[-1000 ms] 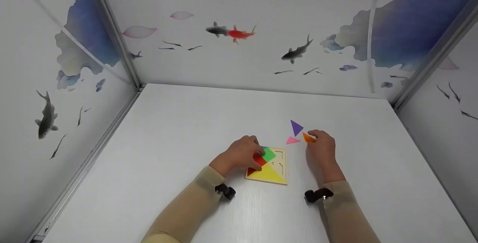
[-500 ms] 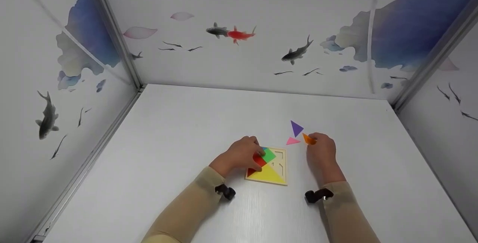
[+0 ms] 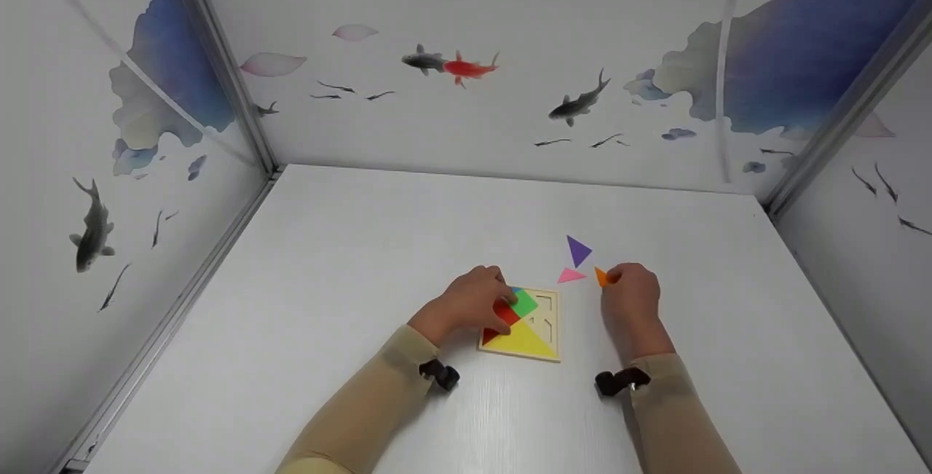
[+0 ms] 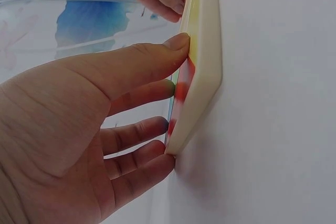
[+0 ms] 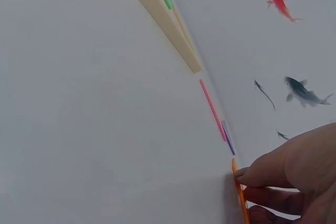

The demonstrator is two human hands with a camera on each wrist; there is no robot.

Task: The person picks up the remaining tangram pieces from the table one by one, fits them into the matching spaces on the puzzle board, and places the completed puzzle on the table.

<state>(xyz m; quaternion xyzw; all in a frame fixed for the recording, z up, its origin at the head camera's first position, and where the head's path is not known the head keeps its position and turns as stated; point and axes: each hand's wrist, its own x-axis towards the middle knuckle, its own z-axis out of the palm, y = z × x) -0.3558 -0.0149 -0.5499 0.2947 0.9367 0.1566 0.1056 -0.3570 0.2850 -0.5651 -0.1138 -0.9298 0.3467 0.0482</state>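
In the head view a square wooden tangram tray (image 3: 555, 328) lies on the table, with red (image 3: 508, 312), green (image 3: 524, 303) and yellow pieces (image 3: 518, 339) set in it. A bit of blue shows at its far edge. My left hand (image 3: 477, 299) rests over the tray's left side, thumb and fingertips touching the pieces, as the left wrist view also shows. Right of the tray, my right hand (image 3: 633, 303) has its thumb and curled fingers on an orange triangle (image 3: 601, 277), partly hidden beneath them. Beside it lie a pink triangle (image 3: 571, 275) and a purple triangle (image 3: 579, 250).
The right part of the tray has bare recesses (image 3: 545, 303). A white table (image 3: 364, 241) spreads around, bounded by panels (image 3: 495, 124) printed with fish. Each wrist wears a small black camera (image 3: 440, 373).
My right hand has shifted slightly right and nearer, its fingers curling more over the orange triangle, which has slid and turned a little. The left hand and tray have stayed put.
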